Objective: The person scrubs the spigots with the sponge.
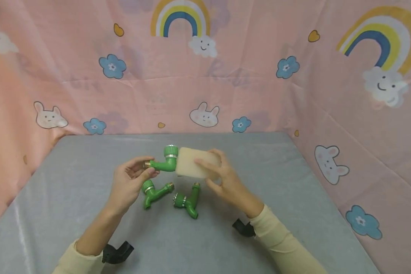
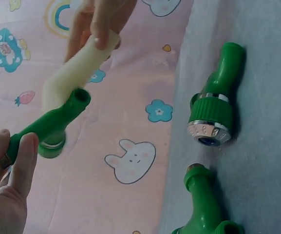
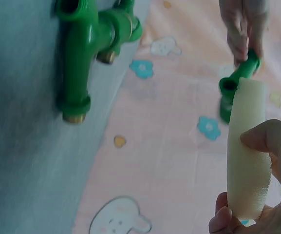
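My left hand (image 1: 129,182) pinches a green plastic tap (image 1: 166,164) by its threaded brass end, holding it above the table. The tap's ribbed knob points up in the head view. In my right hand (image 1: 230,182) is a cream sponge (image 1: 189,163), gripped between thumb and fingers. The sponge's left edge meets the tap's body, as the left wrist view also shows with the sponge (image 2: 69,75) bent behind the tap (image 2: 52,122). Below the hands, a second green tap (image 1: 154,195) and a third green tap (image 1: 191,201) lie on the table.
A grey cloth covers the table (image 1: 260,163). Pink printed curtains (image 1: 246,99) stand at the back and sides. Black curved pieces show beside the wrists, one by the left sleeve (image 1: 118,253) and one by the right sleeve (image 1: 244,228).
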Demonstrator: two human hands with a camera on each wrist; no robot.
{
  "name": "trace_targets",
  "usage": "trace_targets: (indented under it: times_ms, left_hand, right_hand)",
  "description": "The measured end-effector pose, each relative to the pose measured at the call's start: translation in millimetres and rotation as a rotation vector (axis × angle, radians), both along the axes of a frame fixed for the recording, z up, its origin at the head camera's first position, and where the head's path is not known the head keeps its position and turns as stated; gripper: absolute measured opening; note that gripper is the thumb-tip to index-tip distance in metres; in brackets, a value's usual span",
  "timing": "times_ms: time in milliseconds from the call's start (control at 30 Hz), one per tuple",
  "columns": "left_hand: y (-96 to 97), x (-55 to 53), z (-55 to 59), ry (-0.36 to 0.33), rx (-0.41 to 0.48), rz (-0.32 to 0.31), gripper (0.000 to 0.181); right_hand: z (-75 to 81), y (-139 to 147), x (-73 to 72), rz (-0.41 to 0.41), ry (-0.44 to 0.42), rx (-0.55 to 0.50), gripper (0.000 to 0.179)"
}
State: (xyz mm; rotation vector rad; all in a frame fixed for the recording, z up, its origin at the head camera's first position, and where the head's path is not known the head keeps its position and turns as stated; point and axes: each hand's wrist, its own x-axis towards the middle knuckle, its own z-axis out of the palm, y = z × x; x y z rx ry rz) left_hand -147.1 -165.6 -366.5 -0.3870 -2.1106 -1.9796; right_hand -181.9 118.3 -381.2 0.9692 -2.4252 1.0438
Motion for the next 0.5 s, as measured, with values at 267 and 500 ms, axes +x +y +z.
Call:
trace_targets:
  times_ms: [267,500]
  left_hand:
    - [3.6,-1.3,-1.3,-0.041,0.191,0.023,0.020]
    - [9.1,0.8,-1.8,-0.092,0.234,0.017,0.018]
  right_hand:
    - [7.0,7.8,-0.3,0.015,0.060,-0.095,0.058]
    - [-0.1,-7.7,7.7,0.100,0.136,0.012,0.061]
